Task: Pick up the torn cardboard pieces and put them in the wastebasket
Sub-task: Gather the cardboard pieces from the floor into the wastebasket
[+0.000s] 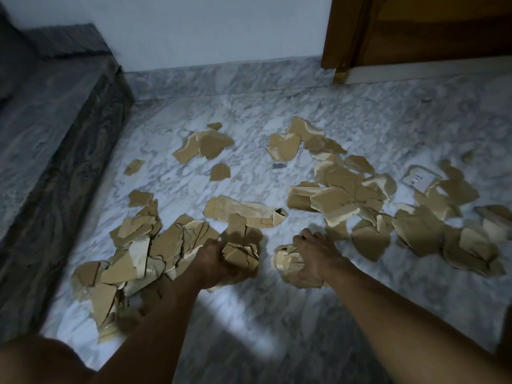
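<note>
Torn brown cardboard pieces lie scattered over the marble floor [249,112]: a heap at the left [133,256], a long strip in the middle [241,209], a wide spread at the right [346,189] and a few small scraps farther back [205,145]. My left hand [213,264] grips a bunch of cardboard pieces [241,248] just above the floor. My right hand [315,253] is curled over another bunch of cardboard pieces [285,261], holding it against the floor. No wastebasket is in view.
A dark patterned mattress or couch [55,128] runs along the left side. A white wall [207,31] closes the back, with a wooden door [415,31] at the top right. My knee [36,361] shows at the bottom left.
</note>
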